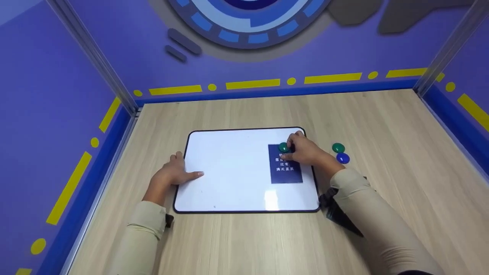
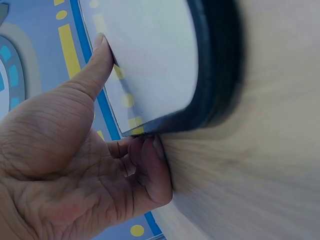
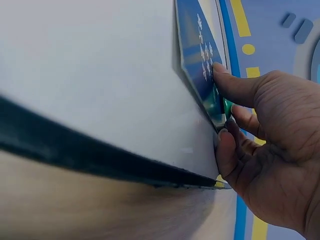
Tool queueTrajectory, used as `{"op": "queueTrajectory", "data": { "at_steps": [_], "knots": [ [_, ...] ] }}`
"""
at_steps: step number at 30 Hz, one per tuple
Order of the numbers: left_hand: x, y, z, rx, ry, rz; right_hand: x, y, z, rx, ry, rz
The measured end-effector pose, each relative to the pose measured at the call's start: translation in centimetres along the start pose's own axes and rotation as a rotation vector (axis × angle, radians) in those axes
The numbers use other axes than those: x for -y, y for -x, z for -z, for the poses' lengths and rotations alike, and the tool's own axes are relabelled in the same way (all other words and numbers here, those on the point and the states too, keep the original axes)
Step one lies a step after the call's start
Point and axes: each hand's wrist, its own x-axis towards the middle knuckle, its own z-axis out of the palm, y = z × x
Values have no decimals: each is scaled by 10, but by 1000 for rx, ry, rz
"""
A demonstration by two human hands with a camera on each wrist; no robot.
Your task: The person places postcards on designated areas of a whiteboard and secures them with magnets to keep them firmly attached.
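Note:
A whiteboard point(image 1: 233, 168) with a black rim lies on the wooden table. My left hand point(image 1: 174, 172) grips its left edge, thumb on the white surface and fingers bent at the rim, as the left wrist view shows. Near the board's right side is a dark blue card point(image 1: 286, 176) printed with white characters. A round green magnet point(image 1: 283, 147) sits on the card's upper part. My right hand point(image 1: 303, 150) is over that corner; its thumb point(image 3: 232, 85) touches the card, and its index fingertip is right at the magnet's edge. Its other fingers reach the board beside the card.
Right of the board, a second green magnet point(image 1: 338, 148) and a blue magnet point(image 1: 343, 158) lie close together on the table point(image 1: 244, 244). Blue-purple panels with yellow markings point(image 1: 252, 84) stand behind and at both sides. A black strap point(image 1: 329, 196) is on the right wrist.

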Motion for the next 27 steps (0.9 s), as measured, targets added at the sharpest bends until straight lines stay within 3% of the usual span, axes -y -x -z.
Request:
{"op": "queueTrajectory", "data": {
  "at_steps": [6, 11, 17, 27],
  "knots": [
    [1, 1, -3, -8, 23, 0, -5, 2, -6, -23, -35, -12],
    [2, 1, -6, -10, 14, -1, -12, 18, -3, -42, -125, -33],
    [-1, 1, -6, -7, 18, -7, -27, 51, 23, -117, -145, -8],
    [-2, 1, 0, -14, -2, -11, -54, 104, 65, -222, -41, -9]
  ]
}}
